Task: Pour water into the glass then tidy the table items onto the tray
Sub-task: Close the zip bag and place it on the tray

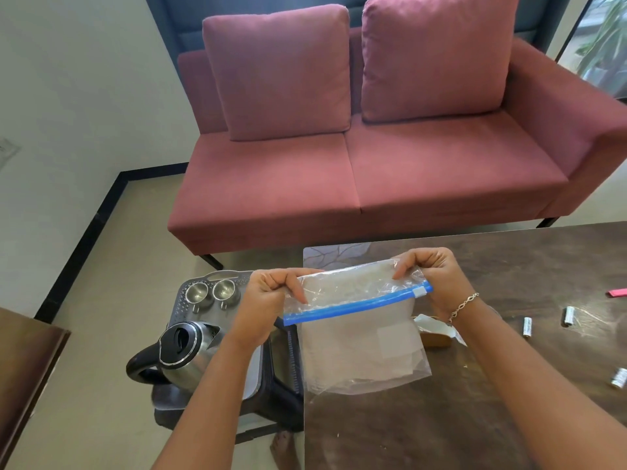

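You see a bright, evenly daylit room; light enters from the window (pixel 604 45) at upper right, which is washed out. A pale sheen lies on the dark table (pixel 509 385), strongest at its far left corner, and highlights glint on the steel kettle (pixel 190 351). Shadows are soft and faint. Wide-angle distortion bows the sofa (pixel 373 164) and the wall edges. Focus is fairly sharp centrally, softer toward the borders.

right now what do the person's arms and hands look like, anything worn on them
Both forearms are bare, with no sleeves in view. The right hand has a thin silver chain bracelet around its wrist. The left hand shows no bracelet, watch or glove. No rings can be made out on either hand.
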Demonstrator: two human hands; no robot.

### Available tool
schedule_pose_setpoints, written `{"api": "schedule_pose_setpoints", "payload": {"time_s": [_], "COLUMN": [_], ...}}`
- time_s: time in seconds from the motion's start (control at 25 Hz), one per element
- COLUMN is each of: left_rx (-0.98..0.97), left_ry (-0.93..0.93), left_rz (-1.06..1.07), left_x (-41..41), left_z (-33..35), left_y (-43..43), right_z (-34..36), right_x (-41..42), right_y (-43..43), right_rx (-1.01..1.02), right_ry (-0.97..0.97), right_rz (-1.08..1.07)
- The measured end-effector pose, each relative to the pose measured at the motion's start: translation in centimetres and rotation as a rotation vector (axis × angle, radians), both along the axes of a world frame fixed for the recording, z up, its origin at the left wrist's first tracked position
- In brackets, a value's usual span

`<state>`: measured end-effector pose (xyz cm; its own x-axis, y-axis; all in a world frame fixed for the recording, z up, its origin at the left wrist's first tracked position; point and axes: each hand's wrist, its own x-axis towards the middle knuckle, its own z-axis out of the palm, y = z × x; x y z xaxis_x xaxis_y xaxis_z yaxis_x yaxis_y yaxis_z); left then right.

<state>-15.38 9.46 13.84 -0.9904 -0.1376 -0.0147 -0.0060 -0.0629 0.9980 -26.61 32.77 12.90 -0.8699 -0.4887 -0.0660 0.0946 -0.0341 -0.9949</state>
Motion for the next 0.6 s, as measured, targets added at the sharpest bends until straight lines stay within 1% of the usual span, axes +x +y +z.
{"api": "schedule_pose_setpoints", "payload": {"time_s": [0.04, 0.12, 0.16, 0.2, 0.36, 0.4, 0.52, 0.6], "left_rx": [0.023, 0.198, 0.270, 0.299, 0.162, 0.146, 0.156, 0.195], "left_ry": [-0.003, -0.009, -0.020, -0.054, -0.226, -0.244, -0.214, -0.166], "left_rz": [-0.041, -0.101, -0.091, -0.071, -0.043, -0.024, 0.059, 0.125], "left_x": [0.1, 0.6, 0.7, 0.8, 0.6, 0.4, 0.0, -0.1], "left_z": [0.1, 0.3, -0.1, -0.5, -1.6, -1.5, -1.3, -1.3], "left_y": [-0.3, -0.4, -0.3, -0.1, 1.4, 1.5, 1.7, 1.8], "right_z": [0.1, 0.3, 0.4, 0.4, 0.7, 0.7, 1.1, 1.2], "right_x": [-0.1, -0.2, -0.3, -0.5, -0.8, -0.8, -0.8, -0.6], "right_y": [-0.1, -0.2, -0.3, -0.3, -0.8, -0.8, -0.8, -1.0], "right_rx": [-0.014, -0.052, -0.069, -0.081, -0.095, -0.081, -0.053, -0.114], "right_ry": [0.003, 0.009, 0.006, 0.001, 0.020, 0.032, 0.058, 0.005], "right_rz": [0.002, -0.004, -0.015, -0.026, -0.022, -0.017, -0.017, -0.019]}}
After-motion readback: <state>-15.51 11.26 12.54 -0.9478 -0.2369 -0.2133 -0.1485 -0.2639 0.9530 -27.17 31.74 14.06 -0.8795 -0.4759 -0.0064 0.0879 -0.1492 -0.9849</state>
